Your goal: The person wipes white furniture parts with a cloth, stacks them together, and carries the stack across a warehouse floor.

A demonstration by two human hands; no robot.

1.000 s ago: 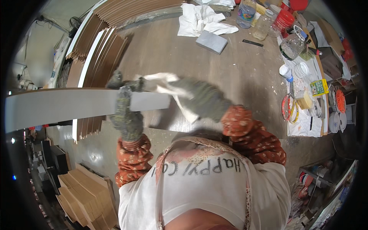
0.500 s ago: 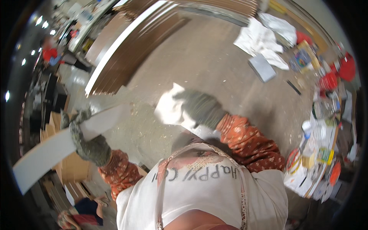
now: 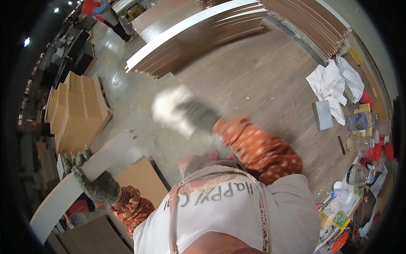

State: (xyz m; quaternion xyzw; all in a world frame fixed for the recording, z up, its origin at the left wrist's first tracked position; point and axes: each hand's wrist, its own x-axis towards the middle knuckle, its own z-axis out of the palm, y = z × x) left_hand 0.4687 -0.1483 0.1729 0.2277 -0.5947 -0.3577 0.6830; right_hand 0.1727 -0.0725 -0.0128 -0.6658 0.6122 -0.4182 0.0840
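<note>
Head view. Table (image 3: 253, 76) bare and brown across the middle and toward 1 o'clock; its left edge runs diagonally from 11 o'clock in toward the centre, with grey floor (image 3: 141, 95) beyond it at 10 o'clock. Open room over that floor, between the edge and the cartons (image 3: 74, 112) piled at 9 o'clock. A board stack (image 3: 198, 44) at 12 o'clock reaches left past the table's edge; a second stack at 1 o'clock. Toward 2 o'clock, crumpled white sheets (image 3: 327, 82); just beside them, at 3, a grey block (image 3: 322, 115). Clear bottles (image 3: 359, 175) crowd 4 o'clock. A co-worker (image 3: 113, 19) stands at 11, well apart.

Against one second ago: view swung left, so the stacks sit further right; the strip, then partly above the table, is now out over floor and cartons. The cloth was close to the strip then; a gap shows now.

Left hand (image 3: 96, 183), gloved, at 8 o'clock: fingers curled round the pale strip (image 3: 63, 197), which slants from 7 o'clock up toward 9, near end close to the cloth. Right hand (image 3: 198, 115), gloved, near centre: closed about a white cloth (image 3: 167, 108), raised; both smeared by motion, finger placement unreadable.
</note>
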